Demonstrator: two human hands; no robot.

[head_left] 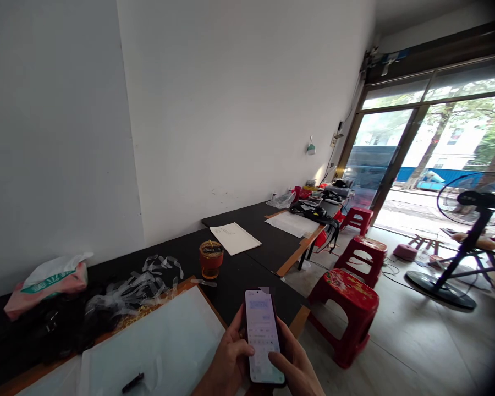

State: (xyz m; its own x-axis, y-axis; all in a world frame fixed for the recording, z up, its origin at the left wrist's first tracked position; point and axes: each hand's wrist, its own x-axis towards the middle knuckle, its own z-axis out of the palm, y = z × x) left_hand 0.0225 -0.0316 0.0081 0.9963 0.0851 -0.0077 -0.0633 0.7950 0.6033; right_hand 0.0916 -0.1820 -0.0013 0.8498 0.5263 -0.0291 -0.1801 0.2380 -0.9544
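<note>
A smartphone point(260, 330) with its screen lit stands upright between my two hands, a keyboard and text bubbles showing on it. My left hand point(231, 355) grips its left edge, thumb over the screen. On the other side my right hand point(295, 360) holds the right edge, its thumb also on the keyboard. Left of the phone lies a large pale sheet point(160, 335) with a small black object point(132, 383) on it. Beyond the hands stands an amber cup point(211, 258) with a red-brown band, near an open white notepad point(235, 238).
Clear plastic strips point(148, 283) and a pink tissue pack point(49, 280) lie along the black table point(239, 269) by the wall. Red stools point(350, 291) line its right side. A black standing fan point(470, 242) stands near the glass doors. Farther down the table are paper and cluttered items.
</note>
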